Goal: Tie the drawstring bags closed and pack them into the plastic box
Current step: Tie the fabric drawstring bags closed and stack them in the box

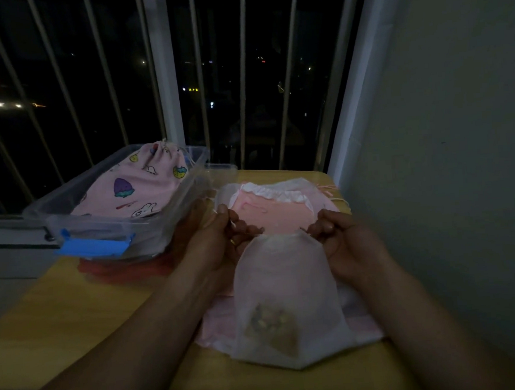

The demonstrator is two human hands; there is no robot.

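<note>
A pale, half-sheer drawstring bag [283, 293] with a faint picture near its bottom lies in front of me. My left hand [219, 240] pinches its string at the left of the gathered mouth. My right hand [341, 240] pinches the string at the right of the mouth. Behind it lies a pink bag [271, 213] with a white frilled top, its mouth open. A pink bag printed with strawberries and rabbits [133, 185], its top drawn shut, sits inside the clear plastic box [112, 226] at the left.
The box has a blue clip [93, 244] on its near side and rests on the yellow table [74, 302]. More pink cloth [216, 325] lies under the pale bag. A barred window stands behind and a wall is close on the right.
</note>
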